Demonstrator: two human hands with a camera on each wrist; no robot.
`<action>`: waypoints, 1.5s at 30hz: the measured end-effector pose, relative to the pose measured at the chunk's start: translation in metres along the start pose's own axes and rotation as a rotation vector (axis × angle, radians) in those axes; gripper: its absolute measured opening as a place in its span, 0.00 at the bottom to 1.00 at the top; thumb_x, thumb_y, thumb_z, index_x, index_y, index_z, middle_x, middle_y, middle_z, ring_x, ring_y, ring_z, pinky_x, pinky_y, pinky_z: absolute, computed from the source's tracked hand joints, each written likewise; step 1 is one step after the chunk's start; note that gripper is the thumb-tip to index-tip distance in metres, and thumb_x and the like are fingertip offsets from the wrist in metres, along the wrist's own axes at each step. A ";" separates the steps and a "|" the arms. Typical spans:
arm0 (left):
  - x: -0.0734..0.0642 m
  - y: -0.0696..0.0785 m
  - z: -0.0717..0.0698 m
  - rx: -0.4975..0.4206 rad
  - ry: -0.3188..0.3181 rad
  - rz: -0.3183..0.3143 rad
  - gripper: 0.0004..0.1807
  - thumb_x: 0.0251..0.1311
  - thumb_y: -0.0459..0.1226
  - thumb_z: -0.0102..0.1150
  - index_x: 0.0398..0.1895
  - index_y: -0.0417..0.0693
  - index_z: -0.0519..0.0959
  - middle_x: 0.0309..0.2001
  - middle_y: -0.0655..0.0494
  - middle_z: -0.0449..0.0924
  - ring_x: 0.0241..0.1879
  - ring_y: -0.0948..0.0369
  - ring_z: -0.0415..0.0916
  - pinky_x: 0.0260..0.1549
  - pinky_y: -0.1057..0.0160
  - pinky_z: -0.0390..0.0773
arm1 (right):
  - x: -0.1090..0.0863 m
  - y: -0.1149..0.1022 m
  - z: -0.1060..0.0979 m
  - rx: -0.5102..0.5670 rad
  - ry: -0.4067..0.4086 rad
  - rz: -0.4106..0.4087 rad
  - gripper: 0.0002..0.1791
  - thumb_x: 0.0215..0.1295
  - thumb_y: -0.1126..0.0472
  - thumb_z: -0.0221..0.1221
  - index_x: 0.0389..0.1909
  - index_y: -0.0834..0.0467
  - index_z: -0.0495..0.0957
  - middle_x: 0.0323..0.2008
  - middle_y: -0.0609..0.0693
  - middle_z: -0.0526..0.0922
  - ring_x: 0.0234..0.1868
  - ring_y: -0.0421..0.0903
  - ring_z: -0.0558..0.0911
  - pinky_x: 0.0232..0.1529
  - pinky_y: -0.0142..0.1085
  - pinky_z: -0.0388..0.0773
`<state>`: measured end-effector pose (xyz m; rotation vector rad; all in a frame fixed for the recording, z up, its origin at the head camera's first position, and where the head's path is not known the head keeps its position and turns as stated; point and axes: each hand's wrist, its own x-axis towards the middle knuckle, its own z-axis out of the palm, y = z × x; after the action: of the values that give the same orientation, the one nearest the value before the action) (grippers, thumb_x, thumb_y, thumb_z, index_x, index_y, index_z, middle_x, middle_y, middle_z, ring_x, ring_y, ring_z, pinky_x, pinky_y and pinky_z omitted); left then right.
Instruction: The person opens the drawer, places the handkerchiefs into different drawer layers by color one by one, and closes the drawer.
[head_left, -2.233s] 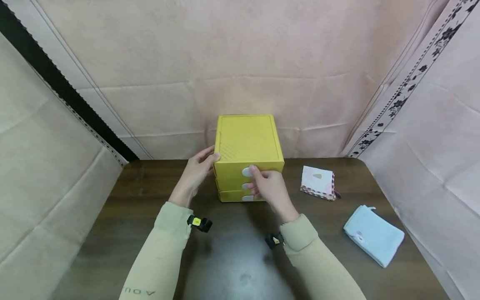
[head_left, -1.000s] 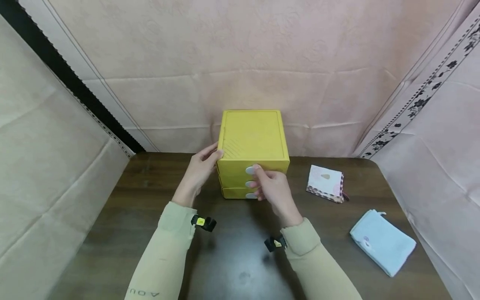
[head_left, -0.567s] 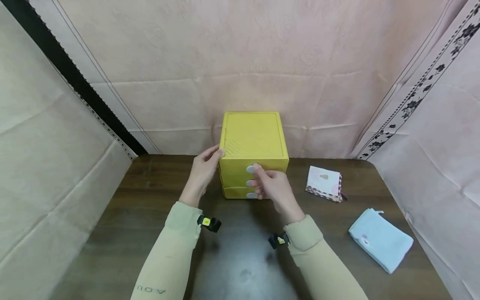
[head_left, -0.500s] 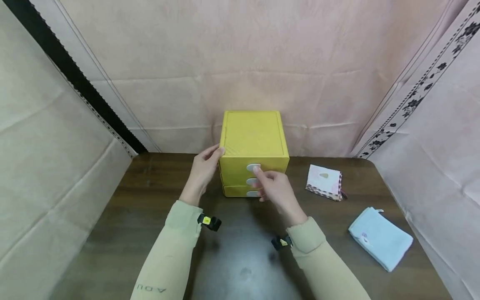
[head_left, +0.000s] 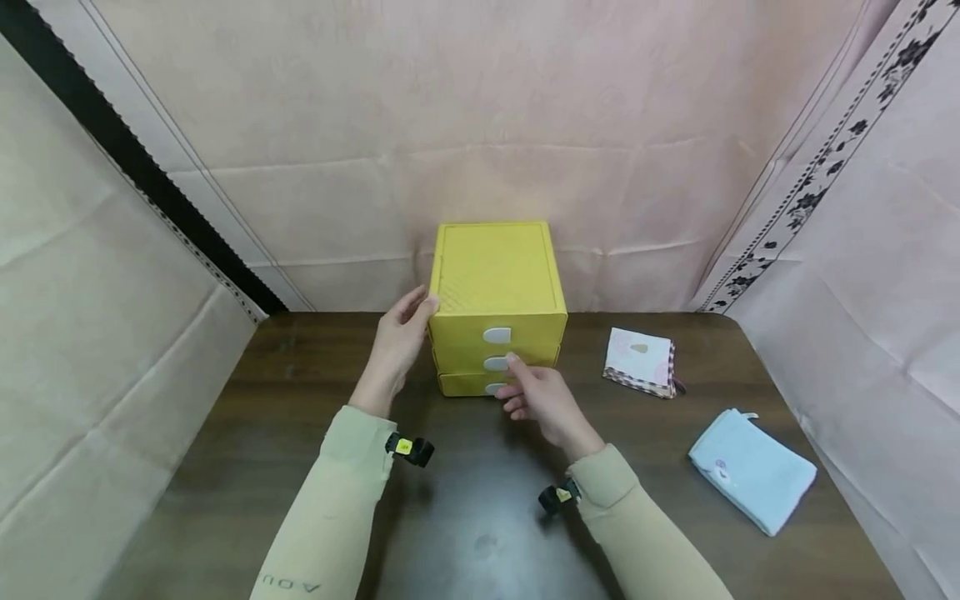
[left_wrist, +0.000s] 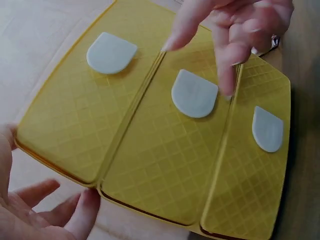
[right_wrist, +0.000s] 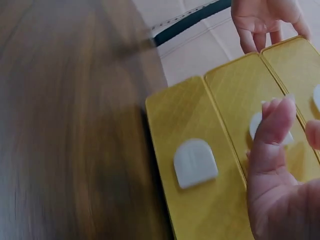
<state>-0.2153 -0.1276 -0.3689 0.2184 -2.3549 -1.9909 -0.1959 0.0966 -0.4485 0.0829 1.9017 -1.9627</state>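
Note:
A small yellow drawer box point(head_left: 491, 267) stands at the back of the table, three drawer fronts facing me. Each front carries a rounded white tab, the top tab point(head_left: 497, 335), middle tab point(left_wrist: 195, 95) and bottom tab point(right_wrist: 195, 164); all drawers look pushed in. My left hand point(head_left: 393, 343) rests against the box's left side, thumb at the upper front corner and fingers extended along the side. Just before the lower right of the front is my right hand point(head_left: 546, 407), fingers loosely bent and holding nothing. Its fingers partly cover the middle tab in the right wrist view.
To the right of the box lies a folded white cloth point(head_left: 637, 358) with a checked edge. Nearer on the right is a folded light blue cloth point(head_left: 752, 471) with a loop. Pale fabric point(head_left: 495, 108) hangs behind and beside the brown wooden table point(head_left: 480, 508).
My right hand has let go of the top tab and moved down and slightly back from the drawer fronts. The left hand keeps its place at the box's side.

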 end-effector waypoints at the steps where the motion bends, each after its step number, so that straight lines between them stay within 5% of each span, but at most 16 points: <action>1: 0.000 0.000 -0.001 0.012 -0.002 0.013 0.33 0.50 0.61 0.53 0.61 0.70 0.62 0.59 0.61 0.63 0.55 0.63 0.64 0.51 0.58 0.67 | 0.002 0.001 0.004 0.042 -0.005 0.005 0.36 0.54 0.35 0.53 0.49 0.63 0.72 0.35 0.62 0.80 0.23 0.46 0.77 0.26 0.37 0.78; 9: 0.001 0.002 -0.001 0.073 -0.020 0.103 0.30 0.55 0.54 0.53 0.62 0.71 0.60 0.57 0.64 0.65 0.53 0.62 0.66 0.43 0.58 0.73 | 0.015 0.011 0.022 0.200 0.028 0.033 0.29 0.51 0.39 0.59 0.43 0.59 0.79 0.25 0.54 0.79 0.19 0.41 0.74 0.20 0.30 0.73; 17: 0.002 -0.002 -0.008 0.001 -0.025 0.102 0.31 0.51 0.56 0.57 0.61 0.72 0.63 0.54 0.67 0.67 0.48 0.60 0.67 0.41 0.57 0.73 | 0.019 0.019 0.033 0.173 0.083 -0.027 0.31 0.49 0.37 0.59 0.41 0.61 0.80 0.25 0.55 0.79 0.19 0.42 0.74 0.19 0.32 0.74; 26: 0.000 0.007 0.001 -0.023 -0.035 0.075 0.30 0.53 0.54 0.56 0.61 0.71 0.62 0.55 0.63 0.65 0.47 0.59 0.69 0.42 0.57 0.72 | 0.015 0.021 0.031 0.173 0.133 -0.066 0.31 0.50 0.37 0.58 0.41 0.60 0.80 0.25 0.55 0.79 0.19 0.44 0.74 0.19 0.34 0.74; 45: 0.003 0.002 0.013 -0.012 -0.014 0.106 0.30 0.53 0.55 0.55 0.61 0.70 0.61 0.54 0.64 0.65 0.47 0.61 0.69 0.42 0.59 0.73 | -0.003 0.028 0.025 0.097 0.145 -0.067 0.34 0.53 0.36 0.55 0.44 0.64 0.76 0.22 0.55 0.76 0.19 0.45 0.74 0.18 0.34 0.74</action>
<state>-0.2205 -0.1154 -0.3695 0.0771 -2.3099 -1.9641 -0.1788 0.0738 -0.4720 0.1969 1.9199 -2.1464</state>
